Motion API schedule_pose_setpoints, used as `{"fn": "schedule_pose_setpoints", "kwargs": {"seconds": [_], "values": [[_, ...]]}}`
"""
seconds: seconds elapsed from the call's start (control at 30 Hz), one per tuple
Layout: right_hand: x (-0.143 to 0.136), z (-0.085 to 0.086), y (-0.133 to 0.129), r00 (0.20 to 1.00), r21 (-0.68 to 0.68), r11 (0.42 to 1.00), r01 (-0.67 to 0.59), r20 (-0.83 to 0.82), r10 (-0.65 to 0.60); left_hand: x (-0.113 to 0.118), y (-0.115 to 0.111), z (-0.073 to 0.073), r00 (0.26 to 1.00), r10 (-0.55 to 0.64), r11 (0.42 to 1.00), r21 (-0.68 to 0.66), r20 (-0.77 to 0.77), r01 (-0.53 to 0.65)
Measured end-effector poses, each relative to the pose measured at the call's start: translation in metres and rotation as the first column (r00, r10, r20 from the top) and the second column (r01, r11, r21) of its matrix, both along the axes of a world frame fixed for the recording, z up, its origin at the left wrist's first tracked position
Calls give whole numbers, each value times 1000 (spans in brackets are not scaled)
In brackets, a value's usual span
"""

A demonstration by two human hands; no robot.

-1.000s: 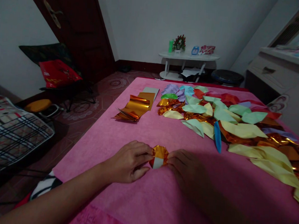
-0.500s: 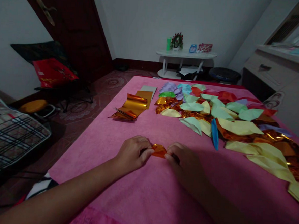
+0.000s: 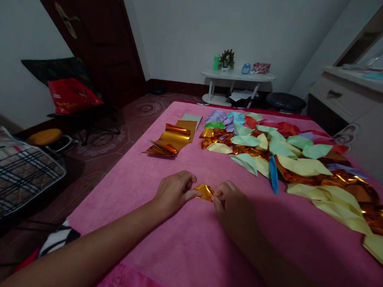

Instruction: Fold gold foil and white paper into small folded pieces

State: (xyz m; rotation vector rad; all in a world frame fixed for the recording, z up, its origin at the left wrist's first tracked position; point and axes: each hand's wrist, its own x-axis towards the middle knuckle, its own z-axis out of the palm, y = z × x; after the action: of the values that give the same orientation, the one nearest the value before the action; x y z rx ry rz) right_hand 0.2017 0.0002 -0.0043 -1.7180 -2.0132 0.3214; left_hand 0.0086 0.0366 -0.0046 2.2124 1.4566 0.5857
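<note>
A small piece of shiny gold paper (image 3: 204,192) lies between my hands on the pink cloth (image 3: 158,254). My left hand (image 3: 175,190) has its thumb on the paper's left end, with the thumb and curled fingers apart. The right end of the paper is pinched by my right hand (image 3: 233,202), between thumb and fingers. Beyond my left hand rests a stack of gold sheets (image 3: 172,139), its edges curled, with a grey sheet (image 3: 193,117) behind it.
Folded papers in yellow (image 3: 307,165), green (image 3: 245,140), blue (image 3: 274,174), purple, red and gold spread over the table's right side. Farther back stand a white side table (image 3: 237,75) and a dark round stool (image 3: 285,101). A chair at left holds a red bag (image 3: 73,96).
My left hand's fingers have lifted off the gold paper and opened a little from the thumb. The paper looks brighter and slightly turned. The view has shifted slightly.
</note>
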Motion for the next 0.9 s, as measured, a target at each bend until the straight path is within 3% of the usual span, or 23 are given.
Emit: {"fn": "schedule_pose_setpoints", "kwargs": {"seconds": [0.17,0.33,0.47,0.67,0.8,0.9], "values": [[-4,-7,-3,1000,122,992,-13,-13,14,0,2,-1,998,-61,997,48,15,60],[-2,-11,1,992,62,996,58,-117,-50,1,4,-6,978,-67,998,32,199,62],[1,-13,4,936,60,993,99,-344,-72,9,9,-17,829,28,992,-116,558,44],[7,-17,12,885,126,984,122,-464,-51,32,16,-22,724,63,990,-137,687,44],[12,-17,14,855,159,979,124,-517,-24,39,16,-19,700,11,985,-127,714,114],[11,-15,13,834,166,982,88,-552,19,41,14,-18,686,-5,993,-78,727,90]]}}
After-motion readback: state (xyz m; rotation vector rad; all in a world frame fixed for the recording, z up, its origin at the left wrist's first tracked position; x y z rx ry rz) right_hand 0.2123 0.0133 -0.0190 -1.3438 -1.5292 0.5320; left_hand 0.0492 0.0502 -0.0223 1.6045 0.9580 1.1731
